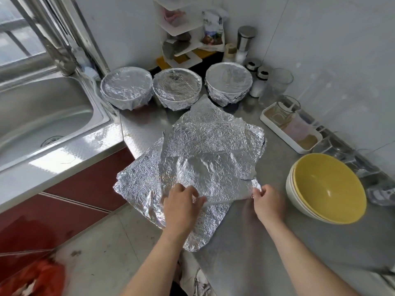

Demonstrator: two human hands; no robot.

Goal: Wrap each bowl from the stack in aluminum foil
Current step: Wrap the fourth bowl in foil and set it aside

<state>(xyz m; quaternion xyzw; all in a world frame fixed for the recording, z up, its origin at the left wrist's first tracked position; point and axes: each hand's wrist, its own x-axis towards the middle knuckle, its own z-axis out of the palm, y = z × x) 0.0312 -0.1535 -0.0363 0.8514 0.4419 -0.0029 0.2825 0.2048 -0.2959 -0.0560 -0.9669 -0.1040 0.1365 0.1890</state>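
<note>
Several crinkled aluminum foil sheets (205,150) lie overlapped on the steel counter. My left hand (181,207) pinches the near edge of the top sheet, and my right hand (268,201) pinches that sheet's near right corner, lifting the edge slightly. A stack of bowls (327,189), yellow inside and white outside, stands to the right of my right hand. Three foil-wrapped bowls stand in a row at the back: one at the left (126,90), one in the middle (177,88), one at the right (228,83).
A steel sink (42,116) with a faucet lies to the left. A white tray (288,133) holding a glass, jars, shakers and a white corner shelf (181,33) line the back and right wall. A red bag (38,278) is on the floor.
</note>
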